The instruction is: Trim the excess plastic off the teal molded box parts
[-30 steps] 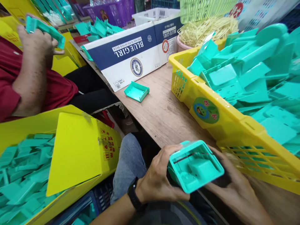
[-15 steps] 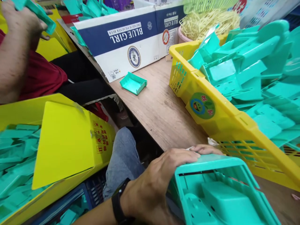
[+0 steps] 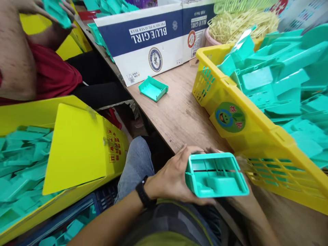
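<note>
Teal tray (image 3: 217,176): smooth plastic, slight sheen. Table (image 3: 179,116): matt wood grain. Box (image 3: 153,44): printed cardboard.

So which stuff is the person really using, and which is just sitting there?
In use:
- left hand gripping the teal plastic box-shaped part
- right hand, mostly hidden beneath the part

Lying about:
- small teal plastic tray on the wooden table
- blue-and-white cardboard box
- yellow plastic basket of teal parts
</note>
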### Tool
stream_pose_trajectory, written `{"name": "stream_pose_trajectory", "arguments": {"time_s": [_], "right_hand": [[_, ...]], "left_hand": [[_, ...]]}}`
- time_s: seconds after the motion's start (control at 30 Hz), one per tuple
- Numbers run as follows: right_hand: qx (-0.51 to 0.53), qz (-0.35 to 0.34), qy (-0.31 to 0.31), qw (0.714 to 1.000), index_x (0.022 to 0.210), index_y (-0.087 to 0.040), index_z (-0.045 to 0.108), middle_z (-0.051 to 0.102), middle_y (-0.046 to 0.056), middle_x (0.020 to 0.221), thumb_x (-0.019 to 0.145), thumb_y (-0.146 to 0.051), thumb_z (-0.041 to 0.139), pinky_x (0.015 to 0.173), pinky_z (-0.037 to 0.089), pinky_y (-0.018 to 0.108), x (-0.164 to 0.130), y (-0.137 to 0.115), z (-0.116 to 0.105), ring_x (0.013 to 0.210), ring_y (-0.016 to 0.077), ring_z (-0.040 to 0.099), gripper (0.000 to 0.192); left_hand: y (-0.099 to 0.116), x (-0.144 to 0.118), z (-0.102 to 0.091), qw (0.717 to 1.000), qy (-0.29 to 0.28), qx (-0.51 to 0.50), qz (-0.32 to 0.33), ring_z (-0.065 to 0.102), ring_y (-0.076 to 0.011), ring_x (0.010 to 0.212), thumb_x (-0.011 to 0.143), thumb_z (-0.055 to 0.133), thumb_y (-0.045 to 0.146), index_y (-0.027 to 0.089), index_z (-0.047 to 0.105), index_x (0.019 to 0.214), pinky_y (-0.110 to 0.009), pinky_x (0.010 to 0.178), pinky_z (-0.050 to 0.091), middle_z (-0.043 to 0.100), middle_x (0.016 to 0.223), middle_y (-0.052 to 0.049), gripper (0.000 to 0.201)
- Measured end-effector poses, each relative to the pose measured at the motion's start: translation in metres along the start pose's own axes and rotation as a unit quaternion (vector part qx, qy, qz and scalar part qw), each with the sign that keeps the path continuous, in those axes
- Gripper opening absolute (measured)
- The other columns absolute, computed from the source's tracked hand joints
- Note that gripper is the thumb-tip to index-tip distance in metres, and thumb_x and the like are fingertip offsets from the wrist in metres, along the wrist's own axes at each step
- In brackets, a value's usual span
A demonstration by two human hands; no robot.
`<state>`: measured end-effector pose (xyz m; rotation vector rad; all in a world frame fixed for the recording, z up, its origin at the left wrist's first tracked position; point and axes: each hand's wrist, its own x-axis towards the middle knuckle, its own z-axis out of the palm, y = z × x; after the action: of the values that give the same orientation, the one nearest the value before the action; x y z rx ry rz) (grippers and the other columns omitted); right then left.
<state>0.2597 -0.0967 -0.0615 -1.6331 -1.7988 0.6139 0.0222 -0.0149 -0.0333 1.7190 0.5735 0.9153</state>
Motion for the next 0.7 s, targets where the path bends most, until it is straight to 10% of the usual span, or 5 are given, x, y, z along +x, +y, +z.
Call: {"name": "stream_pose_trajectory", "arguments": {"time_s": [0.23,0.47,0.7], "right_hand": [[-0.035,-0.018,0.061,0.997,0.133,-0.032,0.066,0.07,0.001,0.136,0.1,-0.051,0.071,0.106,0.051,0.031,-0.008,-0.01,-0.007,0.124,0.022,0.068,0.039],[-0.06,-0.016,0.074,0.995,0.13,-0.027,0.066,0.074,0.005,0.13,0.097,-0.049,0.074,0.1,0.057,0.04,-0.015,-0.015,-0.002,0.117,0.0283,0.072,0.04],[-0.065,-0.016,0.06,0.996,0.134,-0.028,0.064,0.072,0.006,0.135,0.102,-0.049,0.067,0.097,0.06,0.041,-0.013,-0.014,-0.003,0.119,0.0289,0.072,0.038]], "left_hand": [[-0.026,-0.011,0.017,0.994,0.07,0.081,-0.01,0.073,-0.0313,0.12,0.066,0.1,0.043,0.023,0.042,0.143,-0.061,0.129,0.045,0.067,0.133,-0.01,0.098],[-0.028,-0.009,0.018,0.995,0.073,0.068,0.03,0.075,-0.0327,0.114,0.068,0.093,0.07,0.022,0.039,0.15,-0.046,0.09,0.068,0.066,0.137,-0.016,0.109],[-0.032,-0.008,0.02,0.994,0.092,0.045,0.04,0.074,-0.0304,0.116,0.066,0.096,0.067,0.019,0.048,0.144,-0.047,0.109,0.064,0.069,0.127,-0.014,0.103]]}}
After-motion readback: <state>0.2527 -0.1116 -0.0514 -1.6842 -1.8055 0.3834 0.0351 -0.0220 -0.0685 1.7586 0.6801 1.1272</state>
